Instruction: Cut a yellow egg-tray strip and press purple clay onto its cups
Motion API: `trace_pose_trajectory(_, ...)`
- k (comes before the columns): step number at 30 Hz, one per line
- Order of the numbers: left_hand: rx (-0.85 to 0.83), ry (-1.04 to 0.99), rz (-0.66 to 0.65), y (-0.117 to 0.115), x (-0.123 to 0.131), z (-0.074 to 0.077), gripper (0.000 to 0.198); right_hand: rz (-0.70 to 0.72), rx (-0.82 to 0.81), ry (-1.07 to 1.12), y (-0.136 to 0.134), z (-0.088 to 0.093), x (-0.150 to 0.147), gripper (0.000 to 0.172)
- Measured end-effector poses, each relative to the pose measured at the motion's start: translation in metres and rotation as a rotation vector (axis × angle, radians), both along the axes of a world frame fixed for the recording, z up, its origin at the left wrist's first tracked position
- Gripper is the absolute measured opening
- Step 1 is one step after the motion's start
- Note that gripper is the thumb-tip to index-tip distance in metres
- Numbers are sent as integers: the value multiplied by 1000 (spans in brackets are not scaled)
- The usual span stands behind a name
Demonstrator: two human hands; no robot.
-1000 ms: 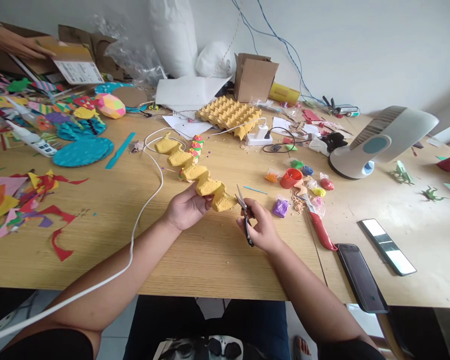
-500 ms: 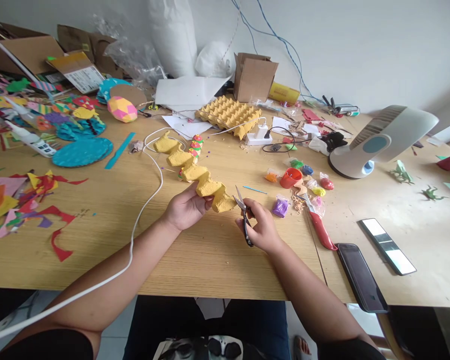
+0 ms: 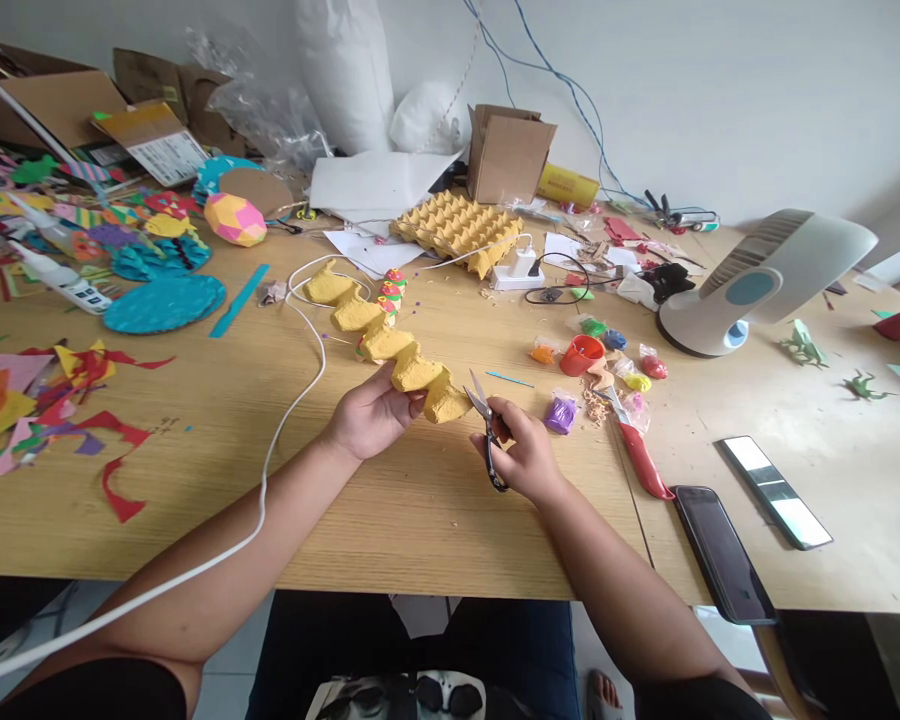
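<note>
My left hand [image 3: 371,418] grips the near end of a long yellow egg-carton strip [image 3: 379,340] that runs away across the wooden table [image 3: 420,500]. My right hand [image 3: 523,458] is closed round small black-handled scissors [image 3: 486,425], whose blades point up and left and touch the strip's near end beside my left thumb. Small coloured beads sit on the strip's middle.
A white cable [image 3: 300,380] crosses the table to my left arm. A yellow egg tray [image 3: 457,228] and a cardboard box [image 3: 506,155] stand behind. Clay bits, a red cup [image 3: 581,355] and a red-handled knife [image 3: 641,460] lie right, near two phones [image 3: 724,555] and a fan [image 3: 765,280]. Coloured paper scraps [image 3: 45,400] lie left.
Another person's hand at the far left has left the view, and the pink and yellow ball has shifted. My scissors have edged closer to the strip's end.
</note>
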State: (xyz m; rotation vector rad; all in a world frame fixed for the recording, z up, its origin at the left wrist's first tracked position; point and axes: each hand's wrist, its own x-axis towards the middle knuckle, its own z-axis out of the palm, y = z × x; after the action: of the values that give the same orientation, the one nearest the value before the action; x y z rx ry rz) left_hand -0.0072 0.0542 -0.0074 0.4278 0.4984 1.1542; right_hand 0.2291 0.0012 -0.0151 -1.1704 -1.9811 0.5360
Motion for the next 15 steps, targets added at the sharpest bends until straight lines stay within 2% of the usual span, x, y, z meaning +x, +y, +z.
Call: trace_pose_trajectory(15, 25, -19, -21, 1, -2, -4, 16, -48, -36, -19, 0, 0, -2, 30)
